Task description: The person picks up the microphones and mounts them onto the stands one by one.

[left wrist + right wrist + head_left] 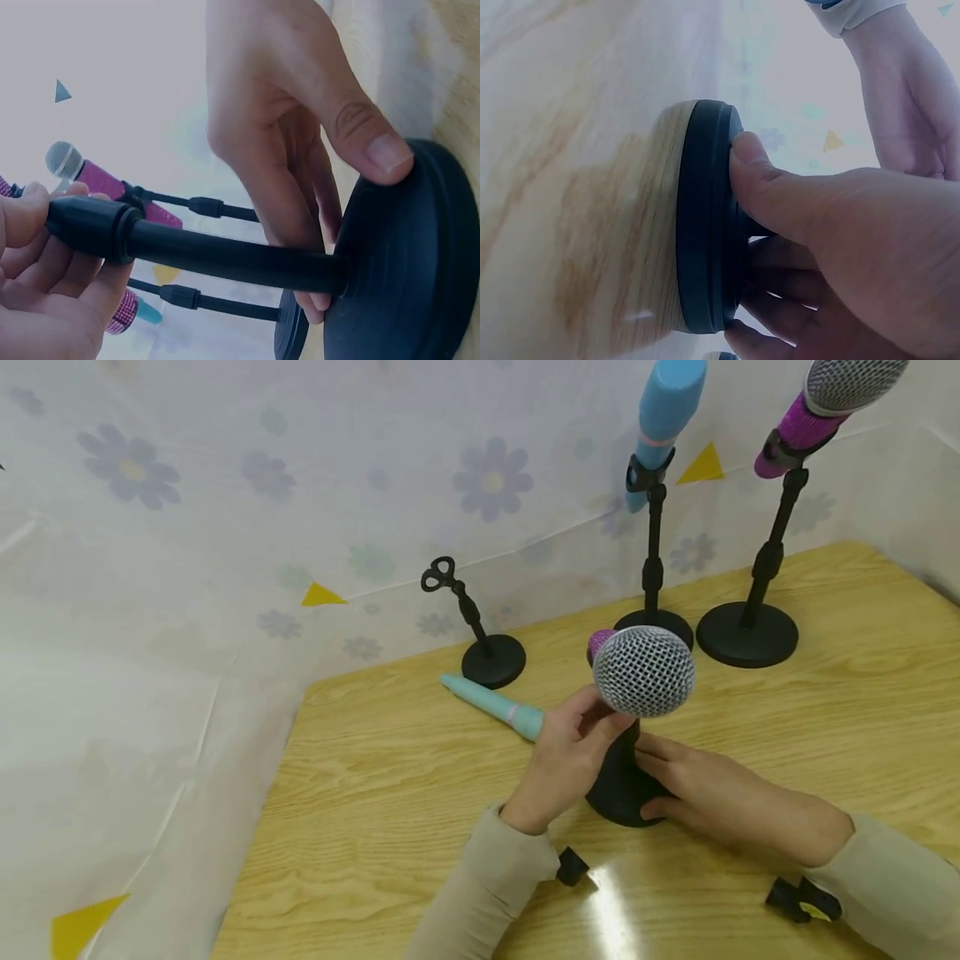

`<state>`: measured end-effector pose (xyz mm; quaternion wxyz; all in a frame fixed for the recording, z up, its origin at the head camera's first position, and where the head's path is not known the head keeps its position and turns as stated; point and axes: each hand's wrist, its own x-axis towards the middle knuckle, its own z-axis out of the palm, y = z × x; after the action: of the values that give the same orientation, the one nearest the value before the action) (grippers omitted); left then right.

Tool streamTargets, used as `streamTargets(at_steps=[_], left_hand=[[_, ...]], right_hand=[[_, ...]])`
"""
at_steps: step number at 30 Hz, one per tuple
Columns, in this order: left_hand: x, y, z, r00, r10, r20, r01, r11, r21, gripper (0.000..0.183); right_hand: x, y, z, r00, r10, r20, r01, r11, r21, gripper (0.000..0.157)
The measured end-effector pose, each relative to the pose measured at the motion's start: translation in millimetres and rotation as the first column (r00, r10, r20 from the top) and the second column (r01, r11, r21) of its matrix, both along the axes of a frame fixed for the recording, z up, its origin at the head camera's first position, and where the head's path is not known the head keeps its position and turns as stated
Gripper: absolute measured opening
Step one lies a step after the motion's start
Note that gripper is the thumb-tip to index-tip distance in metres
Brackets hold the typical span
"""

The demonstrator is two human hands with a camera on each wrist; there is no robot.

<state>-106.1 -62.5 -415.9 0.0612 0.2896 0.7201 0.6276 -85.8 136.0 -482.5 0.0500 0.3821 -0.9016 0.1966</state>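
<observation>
A microphone with a silver mesh head (644, 672) and a bit of purple handle (600, 642) sits atop a black microphone stand (225, 255) in front of the person. The left hand (570, 752) grips the stand's upper collar (90, 225), fingers curled round it. Low on the same stand, the right hand (712, 789) holds the round base (709, 217). Its thumb (382, 154) presses the base's top face, while its other fingers reach behind the pole. The microphone's clip is mostly hidden in the head view. A light-blue microphone (487, 702) lies beside the left hand.
An unoccupied black stand (491, 658) with a bare clip stands at the back left. Farther right, one stand (652, 577) carries a blue microphone (670, 406) and another stand (750, 631) a magenta one (806, 422). A flower-patterned sheet (225, 527) hangs behind the wooden table (360, 810).
</observation>
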Motion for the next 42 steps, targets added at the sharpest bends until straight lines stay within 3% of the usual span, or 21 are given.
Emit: streamTargets(at_steps=[6,16,19,25,31,36,42], left_hand=[[1.5,3,0.8,0.999,0.037,0.009,-0.038,0.999,0.015,0.027],[-1.8,10,14.6,0.999,0.053,-0.010,-0.050,0.981,0.187,0.022],[-3.3,8,15.7,1.000,0.022,-0.019,-0.018,0.986,0.165,0.022],[-7.1,3,13.5,0.996,-0.064,-0.068,0.065,0.998,0.011,0.029],[-11.9,6,16.8,0.970,-0.207,-0.125,0.219,0.971,0.092,0.034],[-11.1,10,28.3,0.972,-0.212,-0.099,0.225,0.963,0.149,0.037],[-11.7,15,41.9,0.976,-0.176,-0.129,0.199,0.962,0.187,0.034]], right_hand=[[0.1,0,1.5,1.000,-0.003,-0.007,0.003,1.000,0.004,0.051],[-1.9,-5,4.4,0.997,-0.034,0.070,0.030,0.998,0.060,0.052],[-2.6,-5,3.3,0.997,-0.035,0.062,0.031,0.998,0.053,0.050],[-2.9,-4,1.0,1.000,-0.016,0.018,0.015,0.999,0.031,0.048],[-2.3,0,0.7,1.000,-0.007,0.024,0.006,0.999,0.042,0.051],[-2.3,4,2.7,0.995,-0.012,0.099,0.006,0.998,0.059,0.056],[-4.0,5,5.0,0.989,-0.026,0.143,0.021,0.999,0.034,0.056]])
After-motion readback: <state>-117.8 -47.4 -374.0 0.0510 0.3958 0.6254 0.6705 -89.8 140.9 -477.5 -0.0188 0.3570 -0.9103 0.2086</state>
